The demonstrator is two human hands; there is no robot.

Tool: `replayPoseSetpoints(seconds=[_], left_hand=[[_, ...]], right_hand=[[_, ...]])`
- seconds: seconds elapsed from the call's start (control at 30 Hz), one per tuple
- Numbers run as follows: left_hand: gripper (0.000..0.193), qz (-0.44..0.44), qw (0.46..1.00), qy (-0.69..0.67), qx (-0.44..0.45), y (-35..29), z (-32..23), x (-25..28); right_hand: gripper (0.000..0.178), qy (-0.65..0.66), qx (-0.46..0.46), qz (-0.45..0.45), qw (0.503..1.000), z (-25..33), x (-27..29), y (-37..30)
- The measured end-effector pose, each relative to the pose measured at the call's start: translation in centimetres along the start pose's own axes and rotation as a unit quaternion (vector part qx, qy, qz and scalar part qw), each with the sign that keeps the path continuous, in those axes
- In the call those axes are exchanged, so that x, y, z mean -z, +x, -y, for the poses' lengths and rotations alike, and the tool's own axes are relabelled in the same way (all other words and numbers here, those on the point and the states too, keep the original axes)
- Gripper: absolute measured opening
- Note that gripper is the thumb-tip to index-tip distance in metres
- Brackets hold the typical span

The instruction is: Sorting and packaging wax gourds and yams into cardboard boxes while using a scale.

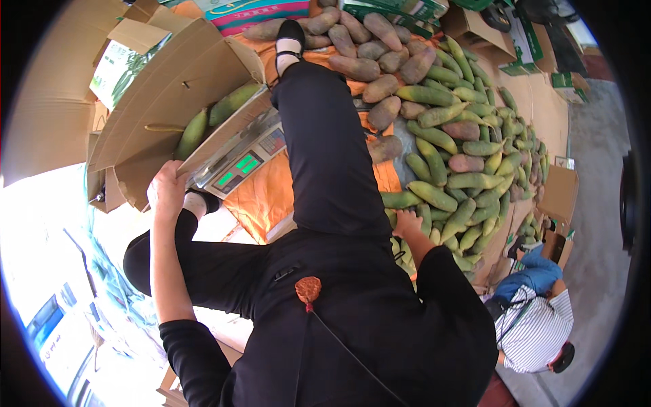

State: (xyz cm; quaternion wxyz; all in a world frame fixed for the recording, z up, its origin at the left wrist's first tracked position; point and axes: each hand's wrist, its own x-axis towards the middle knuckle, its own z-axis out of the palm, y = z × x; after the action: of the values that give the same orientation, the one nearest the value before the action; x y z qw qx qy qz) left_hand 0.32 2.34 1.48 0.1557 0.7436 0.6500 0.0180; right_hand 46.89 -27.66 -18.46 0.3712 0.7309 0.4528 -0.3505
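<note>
My left hand [167, 190] is closed round the near edge of an open cardboard box [139, 132], which rests beside and partly over a digital scale [241, 166] with lit green displays. Inside the box lie a few green radishes [193, 133]. On my right, a large pile of green radishes [453, 180] spreads over the ground. At its near edge my right hand [407, 222] reaches down, fingers curled over a green radish; the fingertips are hidden among the pile.
Reddish-purple radishes [380, 88] lie beyond my outstretched leg, on an orange sheet [261, 193]. Cardboard cartons [475, 34] stand along the far side. At the lower right a person in a striped shirt [536, 329] is bent beside a small carton [559, 193].
</note>
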Motion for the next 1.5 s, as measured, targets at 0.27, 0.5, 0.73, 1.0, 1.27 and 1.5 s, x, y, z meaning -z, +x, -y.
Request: replayPoseSetpoints(seconds=[0.27,0.5,0.73,1.0,1.27,1.5], left_hand=[[0.017,0.018,1.000,0.013,0.020,0.0,0.0,-0.2],[0.015,-0.020,0.999,0.032,0.005,-0.6,0.2,-1.0],[0.012,-0.063,0.997,0.044,-0.026,-1.0,0.3,-1.2],[0.011,-0.087,0.994,0.050,-0.042,-1.0,0.8,-1.8],[0.010,-0.089,0.993,0.058,-0.045,-1.1,0.8,-1.8],[0.008,-0.097,0.992,0.064,-0.045,-1.3,0.7,-1.9]], right_hand=[[0.047,-0.014,-0.030,-0.035,0.999,0.2,-2.7,2.0],[0.068,0.054,-0.036,-0.032,0.997,-2.2,5.1,-0.3],[0.068,0.277,0.050,-0.321,0.904,-4.3,15.3,0.4],[0.066,0.371,0.306,-0.502,0.719,3.1,35.0,-8.3],[0.062,0.306,0.588,-0.458,0.593,19.1,42.8,-18.0],[0.054,0.067,0.586,-0.397,0.703,32.7,39.2,-16.5]])
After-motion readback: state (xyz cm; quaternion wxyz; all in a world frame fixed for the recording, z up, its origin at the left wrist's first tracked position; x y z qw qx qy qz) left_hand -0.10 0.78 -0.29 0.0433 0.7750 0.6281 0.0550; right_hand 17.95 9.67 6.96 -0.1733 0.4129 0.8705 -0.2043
